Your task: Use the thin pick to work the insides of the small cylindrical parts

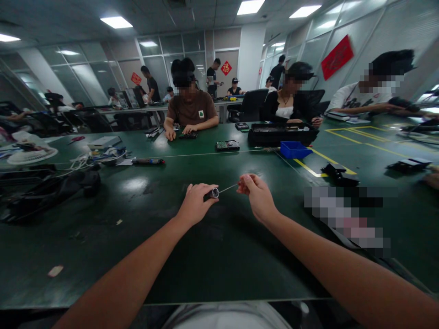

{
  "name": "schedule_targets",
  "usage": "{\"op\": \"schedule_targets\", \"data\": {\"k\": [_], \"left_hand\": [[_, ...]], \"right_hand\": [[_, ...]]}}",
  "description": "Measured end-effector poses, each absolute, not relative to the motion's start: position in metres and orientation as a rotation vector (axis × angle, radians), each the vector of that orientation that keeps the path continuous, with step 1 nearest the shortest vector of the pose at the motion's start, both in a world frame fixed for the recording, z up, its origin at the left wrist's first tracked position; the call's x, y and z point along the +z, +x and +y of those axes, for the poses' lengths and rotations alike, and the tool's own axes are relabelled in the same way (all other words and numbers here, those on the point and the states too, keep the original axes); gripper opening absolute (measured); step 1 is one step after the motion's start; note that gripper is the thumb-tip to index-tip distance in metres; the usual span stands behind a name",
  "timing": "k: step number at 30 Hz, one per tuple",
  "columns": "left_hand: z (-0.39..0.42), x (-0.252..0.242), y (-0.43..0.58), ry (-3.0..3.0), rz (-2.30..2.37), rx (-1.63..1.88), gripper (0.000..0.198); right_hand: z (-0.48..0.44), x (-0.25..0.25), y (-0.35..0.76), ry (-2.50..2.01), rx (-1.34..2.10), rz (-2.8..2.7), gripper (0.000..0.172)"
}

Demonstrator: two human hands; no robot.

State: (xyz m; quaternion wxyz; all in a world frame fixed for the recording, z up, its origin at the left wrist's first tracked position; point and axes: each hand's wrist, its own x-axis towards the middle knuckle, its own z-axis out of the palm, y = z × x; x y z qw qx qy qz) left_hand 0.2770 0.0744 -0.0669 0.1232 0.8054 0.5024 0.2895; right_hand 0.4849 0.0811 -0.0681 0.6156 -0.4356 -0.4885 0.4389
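My left hand [195,203] is wrapped around a short dark cylinder [214,193] with a round, silver-rimmed end facing me. Its exact kind I cannot make out. From beside that end a thin, light-coloured rod or wire [228,188] runs up to the right. My right hand [257,194] is closed in a pinch on the far end of this thin piece. Whether the piece touches the cylinder or only passes by it is not plain. Both hands are just above the green table [219,265], near its middle.
A circuit-board device [227,145] lies ahead, and a blue bin [295,149] stands beside a long black case [283,135]. To the left are a pen-like tool [149,161] and a black bag-like item [55,192]. Co-workers sit across the table. Black parts [339,174] lie to the right.
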Motion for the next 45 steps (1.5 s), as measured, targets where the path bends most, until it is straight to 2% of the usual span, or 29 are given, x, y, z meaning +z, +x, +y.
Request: {"op": "schedule_targets", "data": {"k": [14, 24, 36, 42, 45], "left_hand": [[0.072, -0.064, 0.277, 2.422, 1.443, 0.800, 0.037], [0.079, -0.070, 0.274, 2.424, 1.495, 0.786, 0.037], [0.083, -0.070, 0.272, 2.190, 1.482, 0.955, 0.031], [0.081, -0.067, 0.272, 2.029, 1.518, 1.004, 0.040], [0.079, -0.062, 0.274, 2.028, 1.578, 0.950, 0.038]], "right_hand": [[0.079, -0.066, 0.485, -1.010, 0.957, -1.285, 0.029], [0.074, -0.058, 0.489, -1.198, 0.694, -1.425, 0.026], [0.074, -0.057, 0.490, -1.198, 0.670, -1.356, 0.025], [0.072, -0.056, 0.491, -1.174, 0.658, -1.333, 0.024], [0.072, -0.056, 0.490, -1.163, 0.661, -1.338, 0.025]]}}
